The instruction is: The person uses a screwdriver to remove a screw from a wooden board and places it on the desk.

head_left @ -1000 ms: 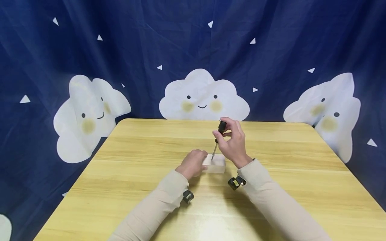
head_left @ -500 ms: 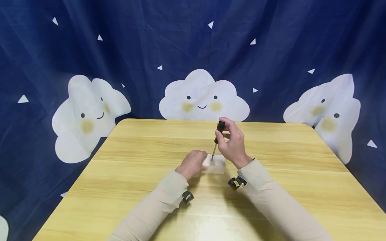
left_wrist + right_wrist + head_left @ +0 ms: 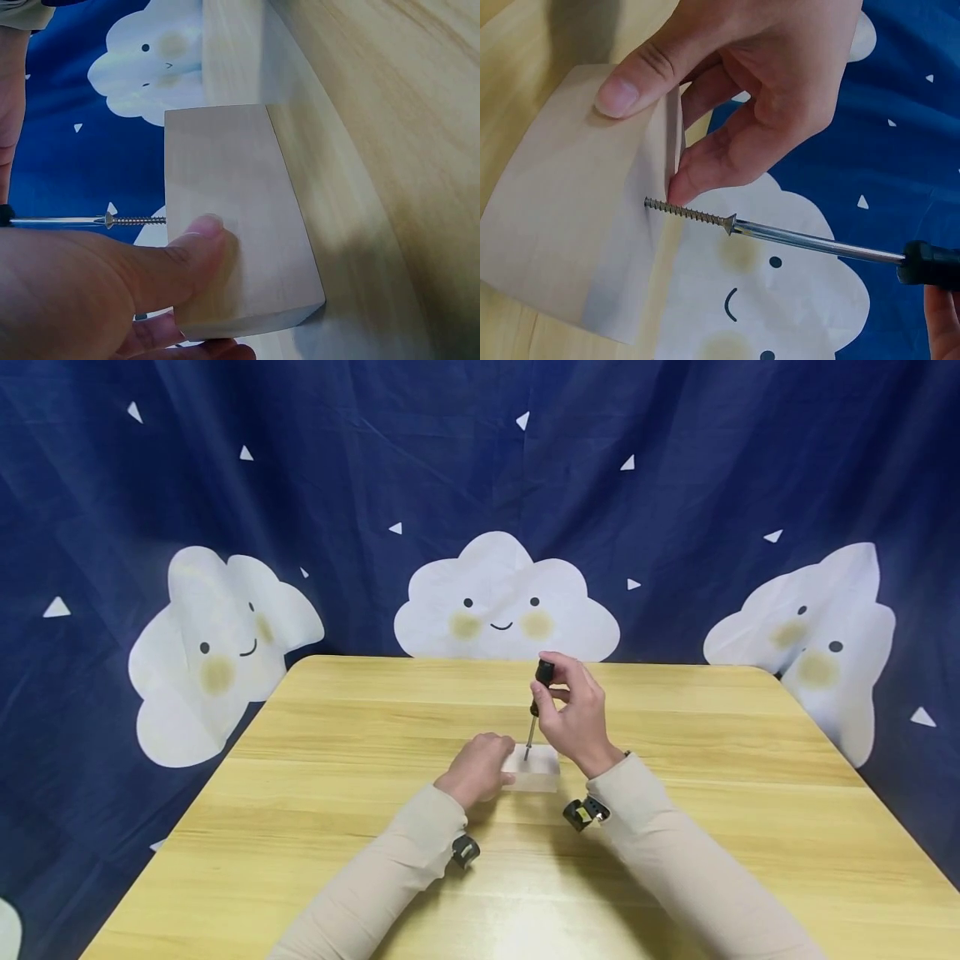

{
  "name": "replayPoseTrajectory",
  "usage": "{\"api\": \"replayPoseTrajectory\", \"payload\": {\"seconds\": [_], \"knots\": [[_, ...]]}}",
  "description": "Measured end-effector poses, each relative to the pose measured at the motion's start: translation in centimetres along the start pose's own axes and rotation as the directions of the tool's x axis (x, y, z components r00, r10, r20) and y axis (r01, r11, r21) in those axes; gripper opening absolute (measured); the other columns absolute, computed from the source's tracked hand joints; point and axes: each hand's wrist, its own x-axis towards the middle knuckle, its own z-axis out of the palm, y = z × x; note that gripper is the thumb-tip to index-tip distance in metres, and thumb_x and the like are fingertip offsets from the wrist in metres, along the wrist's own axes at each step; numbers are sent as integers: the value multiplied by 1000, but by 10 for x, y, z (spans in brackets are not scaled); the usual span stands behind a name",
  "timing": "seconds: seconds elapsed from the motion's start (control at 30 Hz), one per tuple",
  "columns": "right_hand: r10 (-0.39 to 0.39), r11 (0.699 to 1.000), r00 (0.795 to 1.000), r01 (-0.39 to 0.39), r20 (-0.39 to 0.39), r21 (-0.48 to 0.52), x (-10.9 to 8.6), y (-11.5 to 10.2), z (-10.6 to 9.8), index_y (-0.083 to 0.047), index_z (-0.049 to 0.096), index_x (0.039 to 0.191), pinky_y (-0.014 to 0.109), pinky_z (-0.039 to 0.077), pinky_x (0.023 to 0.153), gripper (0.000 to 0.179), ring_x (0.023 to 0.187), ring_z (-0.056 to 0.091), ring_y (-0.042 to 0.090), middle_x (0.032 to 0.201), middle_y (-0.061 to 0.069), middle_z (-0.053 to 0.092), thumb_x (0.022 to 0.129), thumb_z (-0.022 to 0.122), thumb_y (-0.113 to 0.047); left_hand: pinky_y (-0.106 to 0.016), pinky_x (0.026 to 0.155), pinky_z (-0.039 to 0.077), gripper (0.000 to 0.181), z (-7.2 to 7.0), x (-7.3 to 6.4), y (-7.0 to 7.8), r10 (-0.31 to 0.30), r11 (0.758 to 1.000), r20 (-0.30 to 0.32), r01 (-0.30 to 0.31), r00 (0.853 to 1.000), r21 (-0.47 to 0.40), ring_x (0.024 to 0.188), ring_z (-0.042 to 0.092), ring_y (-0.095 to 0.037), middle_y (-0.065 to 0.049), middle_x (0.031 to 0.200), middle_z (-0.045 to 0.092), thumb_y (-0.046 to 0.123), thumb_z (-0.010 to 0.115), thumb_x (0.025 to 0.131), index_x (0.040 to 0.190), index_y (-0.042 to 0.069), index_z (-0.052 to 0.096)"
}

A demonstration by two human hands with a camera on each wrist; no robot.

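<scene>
A pale wooden block [image 3: 232, 165] lies on the table, and my left hand [image 3: 478, 768] grips its left end, thumb on the near side and fingers behind. A long threaded screw [image 3: 694, 214] stands in the block's top face with most of its thread showing. My right hand [image 3: 577, 714] holds the black handle of a screwdriver [image 3: 543, 675] between thumb and fingers, above the block. The screwdriver's metal shaft [image 3: 817, 241] runs down in line with the screw, its tip at the screw head [image 3: 730, 223].
The light wood table [image 3: 300, 810] spreads around both hands. Behind it hangs a dark blue curtain [image 3: 337, 460] with smiling white clouds. Black wrist cameras sit below each cuff, the left one [image 3: 465, 851] and the right one [image 3: 585, 814] just above the table.
The screwdriver handle has shifted slightly left and stands more upright, with the right thumb and fingers moved along with it. The left hand and block stay practically in place.
</scene>
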Motion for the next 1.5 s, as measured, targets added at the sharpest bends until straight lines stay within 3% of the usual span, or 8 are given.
{"api": "replayPoseTrajectory", "payload": {"seconds": [0.27,0.53,0.8,1.1,1.3,1.5], "knots": [[12,1000,1000,-12,3,-6,2,2,-1,2,59,116,34,59,60,44,76,61,27,94,19,53,77,78,5,-33,80,53,32,-1,0,0,-2,1000,-1,2,1000,4,87,61,-22,-6,90,65,21,80,79,103,5,66],[16,1000,1000,-16,20,-5,1,3,-1,4,56,118,33,59,65,37,79,63,28,92,18,59,83,68,8,-32,81,53,35,1,1,0,-16,1000,5,16,1000,-1,89,62,-22,-7,94,66,22,80,79,106,4,66],[12,1000,1000,-12,11,-1,3,1,0,5,57,113,33,59,60,41,78,62,28,94,20,54,77,78,4,-35,82,53,35,0,0,0,-14,1000,-3,14,1000,-1,90,62,-24,-8,92,65,20,80,79,107,4,66],[18,1000,999,-18,32,0,2,1,-1,4,55,117,36,60,63,38,79,64,29,92,18,61,82,68,11,-34,82,53,36,1,0,0,-18,1000,0,18,1000,-6,91,62,-24,-9,95,66,21,80,80,108,4,66],[18,1000,1000,-19,15,12,1,0,2,2,59,116,36,59,58,43,76,62,27,94,19,54,78,77,4,-34,78,53,30,2,0,-1,2,1000,-19,-2,1000,0,86,61,-23,-7,90,64,19,81,79,102,4,66],[20,1000,999,-19,27,-13,0,1,2,1,58,119,35,59,57,40,77,64,28,94,19,57,82,70,9,-34,83,53,37,2,0,-1,-5,1000,-9,5,1000,-4,93,62,-25,-9,97,66,20,80,80,110,3,66]]}}
